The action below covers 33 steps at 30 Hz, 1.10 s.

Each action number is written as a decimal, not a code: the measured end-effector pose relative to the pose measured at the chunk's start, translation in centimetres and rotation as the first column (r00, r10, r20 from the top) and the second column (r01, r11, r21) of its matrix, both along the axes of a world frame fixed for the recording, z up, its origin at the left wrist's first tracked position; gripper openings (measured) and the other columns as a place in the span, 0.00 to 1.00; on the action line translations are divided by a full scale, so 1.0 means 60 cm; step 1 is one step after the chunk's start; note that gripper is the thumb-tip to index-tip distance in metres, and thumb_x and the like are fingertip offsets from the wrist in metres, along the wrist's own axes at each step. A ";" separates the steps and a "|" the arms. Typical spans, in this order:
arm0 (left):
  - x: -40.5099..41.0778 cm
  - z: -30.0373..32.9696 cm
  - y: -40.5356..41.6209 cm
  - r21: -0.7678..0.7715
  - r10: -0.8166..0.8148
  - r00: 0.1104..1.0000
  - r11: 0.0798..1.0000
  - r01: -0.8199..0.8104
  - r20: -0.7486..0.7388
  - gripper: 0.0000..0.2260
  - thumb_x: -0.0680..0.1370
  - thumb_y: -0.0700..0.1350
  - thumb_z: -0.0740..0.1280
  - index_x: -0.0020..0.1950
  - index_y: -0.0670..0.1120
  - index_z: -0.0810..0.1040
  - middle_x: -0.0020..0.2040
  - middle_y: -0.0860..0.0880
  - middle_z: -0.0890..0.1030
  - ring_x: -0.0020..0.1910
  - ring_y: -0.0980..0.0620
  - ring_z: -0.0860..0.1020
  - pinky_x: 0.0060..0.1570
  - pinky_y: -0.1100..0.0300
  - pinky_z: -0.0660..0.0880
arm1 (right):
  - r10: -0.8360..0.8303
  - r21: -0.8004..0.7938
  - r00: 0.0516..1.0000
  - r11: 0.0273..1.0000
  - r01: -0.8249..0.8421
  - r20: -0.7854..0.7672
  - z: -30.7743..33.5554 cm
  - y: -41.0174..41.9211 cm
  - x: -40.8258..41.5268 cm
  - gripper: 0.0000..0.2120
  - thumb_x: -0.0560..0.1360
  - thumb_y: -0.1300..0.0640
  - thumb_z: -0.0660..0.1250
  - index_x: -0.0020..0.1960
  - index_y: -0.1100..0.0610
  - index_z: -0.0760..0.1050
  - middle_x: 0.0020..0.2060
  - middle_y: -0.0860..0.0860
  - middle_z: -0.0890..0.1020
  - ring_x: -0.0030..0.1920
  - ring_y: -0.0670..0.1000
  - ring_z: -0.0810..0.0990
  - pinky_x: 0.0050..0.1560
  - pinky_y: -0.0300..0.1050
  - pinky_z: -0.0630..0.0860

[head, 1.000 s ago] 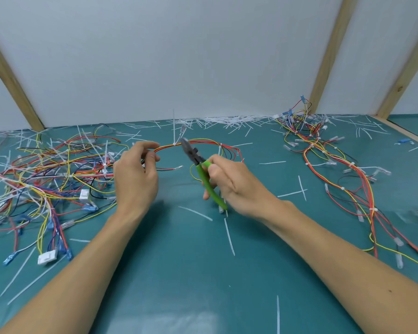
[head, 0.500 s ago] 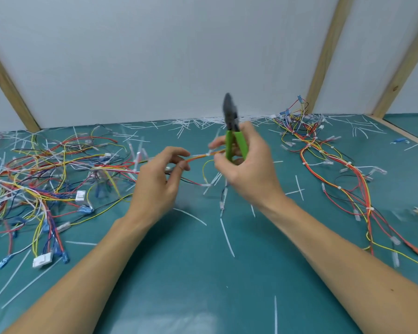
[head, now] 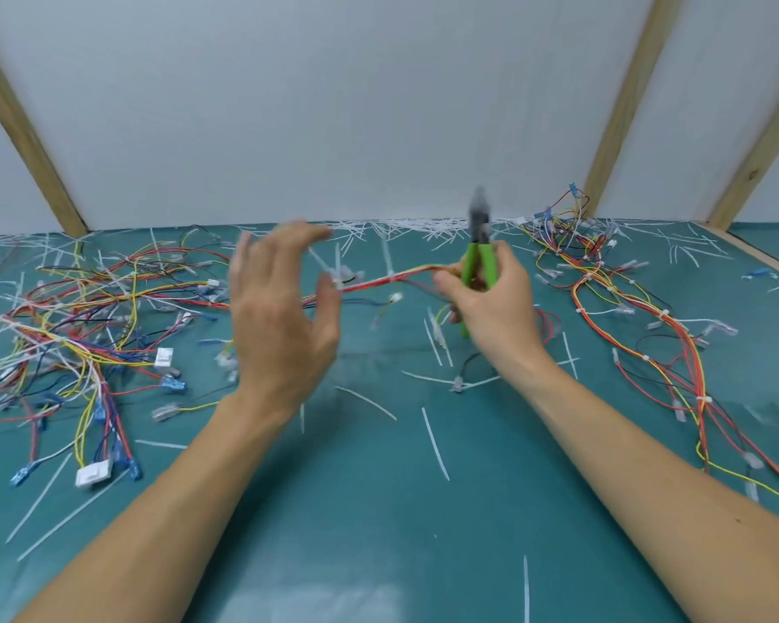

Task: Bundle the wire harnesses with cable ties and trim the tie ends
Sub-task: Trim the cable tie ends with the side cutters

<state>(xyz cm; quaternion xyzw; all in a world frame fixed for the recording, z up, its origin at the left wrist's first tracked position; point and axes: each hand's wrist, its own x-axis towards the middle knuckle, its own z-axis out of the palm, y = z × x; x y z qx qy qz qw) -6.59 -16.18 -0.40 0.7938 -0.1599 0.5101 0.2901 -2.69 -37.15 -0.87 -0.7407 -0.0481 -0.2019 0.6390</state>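
Head view looks down on a teal desk (head: 378,532) backed by a white wall with slanted wooden battens. At centre left of the frame the left hand (head: 280,321) hangs above the desk with its fingers (head: 289,236) spread and loosely bent, blurred, gripping nothing; the thumb lies just beside a red-and-yellow wire harness (head: 378,281), though the blur hides whether it touches. At centre right the right hand (head: 491,303) grips green-handled cutters (head: 480,263), its fingers curled round the handles, and the dark, blurred cutter head points straight up toward the wall. The same hand also pinches the end of that wire harness between thumb and forefinger, so the harness runs as a taut, slightly rising line from the middle of the frame to the right hand, with white cable ties on it and their tails sticking up. A tangled heap of loose wires (head: 77,326) in red, yellow, blue, black and white, with white and blue connectors, fills the left side of the desk. A long run of tied harnesses (head: 675,344) curves down the right side from the upper right corner. White trimmed tie ends (head: 435,442) lie scattered over the desk, thickest along the wall at the top centre.
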 end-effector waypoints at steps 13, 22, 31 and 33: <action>0.010 -0.049 -0.007 -0.174 -0.265 0.670 0.964 0.201 -0.694 0.22 0.77 0.45 0.70 0.70 0.53 0.71 0.56 0.59 0.81 0.53 0.63 0.79 0.60 0.54 0.75 | -0.195 0.351 0.975 0.910 0.222 -0.110 -0.001 -0.063 0.035 0.14 0.77 0.62 0.74 0.46 0.54 0.68 0.39 0.54 0.78 0.27 0.46 0.75 0.28 0.45 0.79; 0.020 -0.054 0.011 0.214 -0.007 0.688 0.948 0.235 -0.726 0.10 0.75 0.59 0.73 0.53 0.58 0.82 0.41 0.61 0.79 0.40 0.64 0.73 0.51 0.55 0.71 | -0.298 0.126 0.954 0.947 0.294 0.014 -0.002 -0.058 0.028 0.13 0.74 0.65 0.68 0.52 0.53 0.68 0.48 0.43 0.83 0.39 0.53 0.81 0.40 0.55 0.83; 0.015 -0.049 0.000 -0.043 -0.220 0.688 0.963 0.265 -0.692 0.03 0.82 0.40 0.64 0.50 0.47 0.74 0.41 0.54 0.78 0.44 0.49 0.76 0.47 0.52 0.74 | -0.060 -0.153 0.898 0.978 0.140 0.436 0.011 0.000 -0.030 0.12 0.76 0.61 0.70 0.53 0.50 0.70 0.40 0.43 0.81 0.37 0.48 0.80 0.41 0.42 0.77; 0.012 -0.042 0.000 -0.160 -0.295 0.695 0.954 0.255 -0.656 0.04 0.82 0.39 0.62 0.50 0.46 0.75 0.39 0.53 0.78 0.40 0.56 0.76 0.42 0.58 0.71 | 0.050 -0.193 0.940 0.981 0.017 0.337 0.008 0.014 -0.036 0.09 0.76 0.60 0.70 0.52 0.51 0.74 0.40 0.43 0.82 0.38 0.49 0.81 0.41 0.48 0.80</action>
